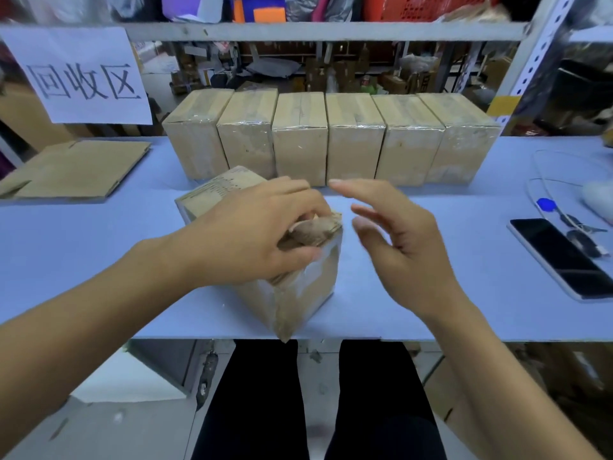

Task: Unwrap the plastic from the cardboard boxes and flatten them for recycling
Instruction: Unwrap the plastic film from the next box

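Observation:
A plastic-wrapped cardboard box (292, 293) stands at the front edge of the blue table (83, 247), one corner overhanging. My left hand (245, 234) lies over its top, fingers curled round the torn wrap and flap at the right top edge. My right hand (394, 240) hovers just right of the box with relaxed fingers, touching nothing. Several more wrapped boxes (331, 141) stand in a row at the back of the table.
A flattened cardboard sheet (79, 171) lies at the left under a paper sign (79, 78). A phone (564, 257), keys and a white cable (544, 184) sit at the right. Shelving stands behind; my legs show below the table edge.

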